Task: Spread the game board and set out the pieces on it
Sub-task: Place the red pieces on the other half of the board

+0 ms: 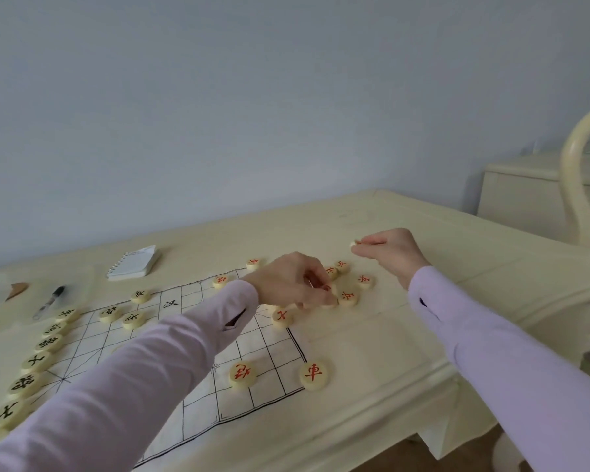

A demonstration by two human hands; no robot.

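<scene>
A white cloth game board [198, 338] with a black grid lies spread on the cream table. Black-marked round pieces [31, 362] stand in a row along its left edge, three more [133, 318] further in. Red-marked pieces lie in a loose heap [349, 296] off the board's far right corner; two red ones [242, 374] [314, 375] sit near the board's near right side. My left hand [293, 281] reaches across the board and pinches a piece at the heap. My right hand [389, 250] is raised beyond the heap, pinching a small pale piece [354, 243] at its fingertips.
A spiral notepad [135, 262] lies at the back left of the table [423, 335], with a pen [48, 303] and a brown object [17, 289] further left. A cream chair back [573, 185] and a low cabinet [521, 195] stand at the right.
</scene>
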